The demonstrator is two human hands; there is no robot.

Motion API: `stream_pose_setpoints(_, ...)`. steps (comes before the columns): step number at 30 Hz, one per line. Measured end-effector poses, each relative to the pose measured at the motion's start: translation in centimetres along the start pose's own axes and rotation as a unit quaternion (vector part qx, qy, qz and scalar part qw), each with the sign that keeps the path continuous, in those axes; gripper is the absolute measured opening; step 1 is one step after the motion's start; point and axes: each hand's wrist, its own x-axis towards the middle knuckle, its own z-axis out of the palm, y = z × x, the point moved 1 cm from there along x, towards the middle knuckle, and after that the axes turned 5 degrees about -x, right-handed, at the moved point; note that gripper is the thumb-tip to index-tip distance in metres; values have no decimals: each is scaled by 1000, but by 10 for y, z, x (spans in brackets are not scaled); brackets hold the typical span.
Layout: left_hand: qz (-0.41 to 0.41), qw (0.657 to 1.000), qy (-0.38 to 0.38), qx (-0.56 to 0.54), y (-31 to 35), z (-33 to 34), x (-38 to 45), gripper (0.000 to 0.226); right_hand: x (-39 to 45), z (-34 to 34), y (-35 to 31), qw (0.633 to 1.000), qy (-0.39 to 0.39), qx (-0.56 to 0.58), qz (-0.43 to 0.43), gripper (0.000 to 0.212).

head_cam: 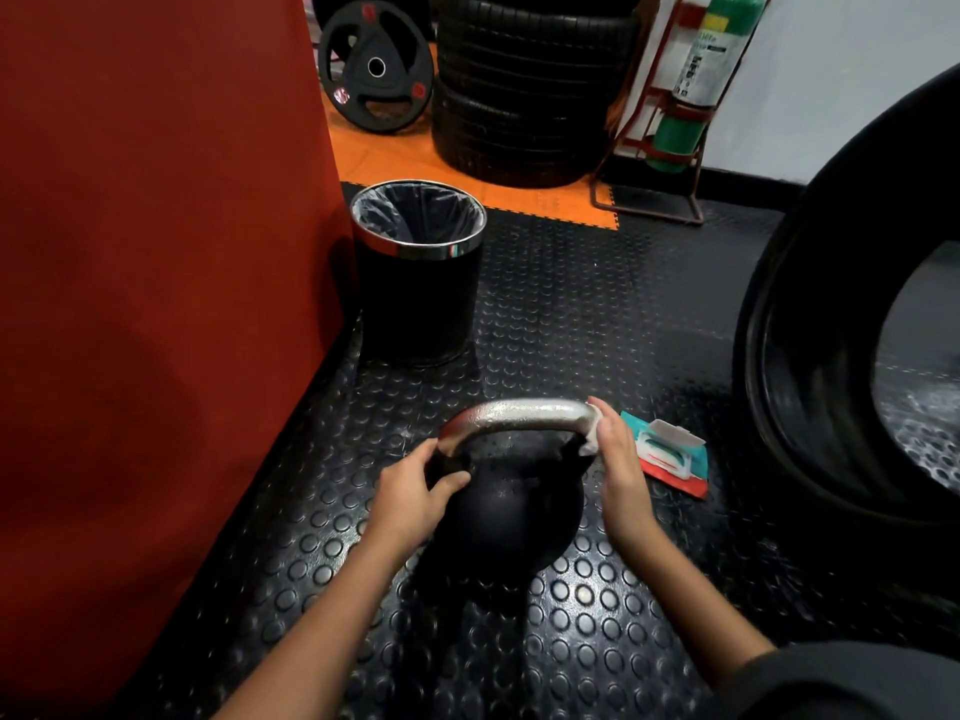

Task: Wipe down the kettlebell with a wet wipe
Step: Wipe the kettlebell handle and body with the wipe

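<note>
A black kettlebell (511,504) with a bare silver handle stands upright on the studded black rubber floor in front of me. My left hand (415,493) grips the left base of the handle where it meets the black body. My right hand (621,470) presses a white wet wipe (592,433) against the right bend of the handle; most of the wipe is hidden under my fingers. The wet wipe pack (670,454), teal and red with its white lid flipped up, lies on the floor just right of my right hand.
A black bin (418,275) with a chrome rim and plastic liner stands behind the kettlebell, beside a red padded wall (156,304). A large black tyre (810,381) leans at right. Stacked tyres (530,90), a weight plate (376,67) and a green cylinder (698,80) stand at the back.
</note>
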Motion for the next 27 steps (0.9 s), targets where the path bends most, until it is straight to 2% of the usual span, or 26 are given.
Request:
stream_pose_setpoints(2, 1, 1000, 2, 6, 0, 0, 0, 64, 20, -3, -1, 994, -31, 61, 83, 67)
stream_pose_setpoints(4, -3, 1000, 5, 9, -1, 0, 0, 60, 35, -3, -11, 989, -56, 60, 123, 71)
stream_pose_setpoints(6, -6, 1000, 4, 6, -1, 1, 0, 60, 36, 0, -24, 996, -50, 17, 76, 70)
stream_pose_setpoints(9, -6, 1000, 3, 3, -1, 1, 0, 58, 15, 6, -29, 995, -21, -60, -72, 60)
stream_pose_setpoints(11, -7, 1000, 3, 3, 0, 1, -1, 56, 4, 6, -17, 993, 4, -52, -105, 59)
stream_pose_setpoints(13, -6, 1000, 5, 2, 1, 1, -1, 54, 1, 5, -11, 999, 5, 17, -50, 61)
stream_pose_setpoints(16, -6, 1000, 8, 5, 3, 1, -1, 51, 16, -2, -14, 988, -24, 110, 104, 54)
stream_pose_setpoints(18, -10, 1000, 9, 4, 3, 1, -1, 51, 29, -4, -26, 987, -44, 62, 140, 58)
stream_pose_setpoints(20, -12, 1000, 8, 7, 2, 0, -1, 56, 33, -2, -32, 996, -39, 6, 84, 59)
stream_pose_setpoints(23, -14, 1000, 5, 3, 3, 1, -2, 60, 16, 6, -33, 987, -27, -120, -101, 48)
stream_pose_setpoints(24, -12, 1000, 5, 3, 5, 1, -2, 57, 8, 8, -30, 983, -19, -125, -131, 48)
stream_pose_setpoints(27, -7, 1000, 8, 4, 7, -1, -4, 49, -7, 9, -20, 990, 11, -65, -121, 55)
